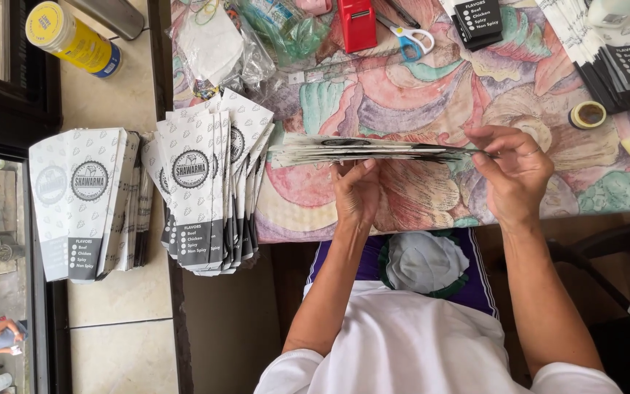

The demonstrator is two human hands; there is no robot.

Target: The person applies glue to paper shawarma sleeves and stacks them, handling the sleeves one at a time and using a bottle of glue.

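A thick flat stack of white-and-black printed paper sleeves point(373, 149) is held edge-on just above the table, between both of my hands. My left hand point(356, 191) supports it from below near the middle, fingers curled up against the stack. My right hand point(513, 171) pinches its right end between thumb and fingers. The table is covered by a patterned pastel cloth point(432, 95).
Two fanned piles of the same paper sleeves lie at left point(205, 182) and far left point(85, 201). Further piles lie at the top right point(614, 55). A tape roll point(588, 114), scissors point(410, 36), a red box point(356, 23), plastic bags point(216, 44) and a yellow can point(73, 38) are around.
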